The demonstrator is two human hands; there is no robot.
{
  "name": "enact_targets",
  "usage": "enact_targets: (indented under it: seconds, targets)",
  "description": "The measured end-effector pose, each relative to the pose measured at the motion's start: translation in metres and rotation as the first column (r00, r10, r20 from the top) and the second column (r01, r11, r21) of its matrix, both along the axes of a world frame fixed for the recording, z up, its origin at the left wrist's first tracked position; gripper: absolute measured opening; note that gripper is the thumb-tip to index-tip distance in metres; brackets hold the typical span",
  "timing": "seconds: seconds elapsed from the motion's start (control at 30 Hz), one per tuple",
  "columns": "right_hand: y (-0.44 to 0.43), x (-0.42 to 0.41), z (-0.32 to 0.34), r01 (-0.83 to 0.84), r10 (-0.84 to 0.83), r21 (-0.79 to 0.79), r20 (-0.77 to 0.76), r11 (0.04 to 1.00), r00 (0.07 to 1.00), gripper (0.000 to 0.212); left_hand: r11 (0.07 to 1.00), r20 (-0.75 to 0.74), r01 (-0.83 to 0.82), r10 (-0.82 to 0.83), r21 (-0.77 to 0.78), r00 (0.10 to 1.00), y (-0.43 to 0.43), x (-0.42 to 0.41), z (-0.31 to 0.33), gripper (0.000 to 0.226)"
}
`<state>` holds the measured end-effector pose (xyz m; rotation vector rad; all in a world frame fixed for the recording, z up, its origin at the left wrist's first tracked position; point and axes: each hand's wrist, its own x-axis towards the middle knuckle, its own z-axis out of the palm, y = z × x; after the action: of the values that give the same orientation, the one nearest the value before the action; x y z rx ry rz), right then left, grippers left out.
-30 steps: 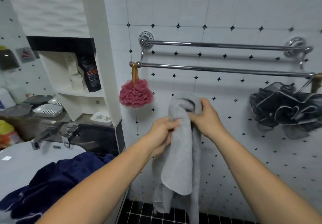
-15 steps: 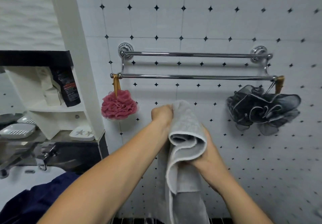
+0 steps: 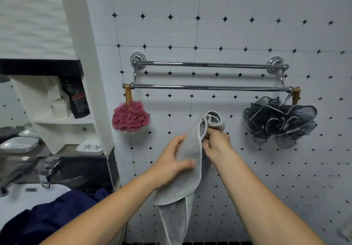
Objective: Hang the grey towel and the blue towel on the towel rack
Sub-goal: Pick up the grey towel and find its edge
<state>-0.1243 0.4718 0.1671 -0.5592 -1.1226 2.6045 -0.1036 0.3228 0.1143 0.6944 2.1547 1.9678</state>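
I hold the grey towel (image 3: 187, 170) in front of the tiled wall, below the chrome two-bar towel rack (image 3: 209, 87). My right hand (image 3: 216, 143) grips its bunched top end, which curls over my fingers. My left hand (image 3: 171, 161) pinches the towel's left edge a little lower, thumb across the front. The rest of the towel hangs down between my forearms. The blue towel (image 3: 47, 218) lies crumpled on the white sink at the lower left. Both rack bars are bare between the two sponges.
A pink bath sponge (image 3: 130, 116) hangs from the lower bar's left end, a dark grey one (image 3: 280, 121) from its right end. A white shelf unit (image 3: 57, 111) with a black bottle, soap dishes and a tap (image 3: 47, 170) stand on the left.
The view has tilted up and the rack sits lower in frame. My right hand rose from under the towel fold to grip its top, and my left hand dropped to the towel's left edge.
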Motion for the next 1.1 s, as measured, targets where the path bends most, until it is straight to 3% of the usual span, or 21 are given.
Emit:
enact_targets:
  seconds: [0.07, 0.17, 0.3, 0.43, 0.53, 0.63, 0.7, 0.77, 0.87, 0.93, 1.0, 1.1]
  targets:
    - [-0.01, -0.004, 0.0, -0.034, 0.033, -0.02, -0.018, 0.999, 0.999, 0.011, 0.987, -0.12, -0.13, 0.119, -0.09, 0.986, 0.001, 0.002, -0.007, 0.05]
    - [-0.022, 0.003, -0.002, -0.19, 0.196, 0.088, -0.065, 0.978, 0.978, 0.011, 0.933, 0.024, -0.346, 0.346, 0.094, 0.938, 0.001, 0.001, 0.006, 0.012]
    - [-0.015, 0.024, -0.007, -0.282, 0.335, 0.516, -0.009, 0.809, 0.942, 0.01, 0.86, 0.39, -0.376, 0.232, 0.346, 0.891, -0.004, -0.004, 0.026, 0.031]
    - [-0.021, 0.046, -0.013, -0.39, 0.516, 0.663, 0.006, 0.639, 0.857, 0.027, 0.829, 0.565, -0.431, 0.176, 0.357, 0.806, 0.008, -0.006, 0.04, 0.038]
    - [-0.025, 0.049, -0.013, -0.297, 0.446, 0.76, 0.01, 0.579, 0.895, 0.017, 0.844, 0.661, -0.402, 0.079, 0.354, 0.747, 0.018, -0.002, 0.038, 0.054]
    - [-0.024, 0.048, -0.014, -0.234, 0.346, 0.794, 0.031, 0.562, 0.938, 0.007, 0.848, 0.641, -0.24, -0.145, 0.473, 0.753, 0.016, 0.003, 0.031, 0.061]
    - [-0.022, 0.049, -0.013, -0.273, 0.415, 0.813, 0.043, 0.513, 0.909, 0.011, 0.849, 0.544, -0.138, -0.195, 0.511, 0.816, 0.014, 0.004, 0.026, 0.039]
    - [-0.021, 0.051, -0.012, -0.351, 0.52, 0.749, 0.01, 0.562, 0.854, 0.017, 0.858, 0.446, -0.143, -0.108, 0.493, 0.889, 0.013, 0.003, 0.021, 0.007]
    - [-0.013, 0.047, -0.01, -0.441, 0.529, 0.543, -0.007, 0.714, 0.849, 0.039, 0.855, 0.453, -0.245, 0.012, 0.458, 0.891, 0.005, 0.001, 0.022, 0.011]
    - [-0.009, 0.044, -0.007, -0.393, 0.442, 0.517, 0.031, 0.76, 0.896, 0.026, 0.845, 0.485, -0.293, 0.047, 0.446, 0.873, -0.001, -0.001, 0.025, 0.014]
    - [-0.006, 0.04, -0.007, -0.381, 0.42, 0.608, 0.086, 0.696, 0.904, 0.027, 0.854, 0.513, -0.27, 0.004, 0.445, 0.858, -0.002, 0.003, 0.032, 0.031]
    - [-0.012, 0.038, -0.002, -0.431, 0.465, 0.75, 0.186, 0.502, 0.866, 0.042, 0.889, 0.539, -0.143, -0.13, 0.436, 0.832, -0.005, 0.008, 0.041, 0.061]
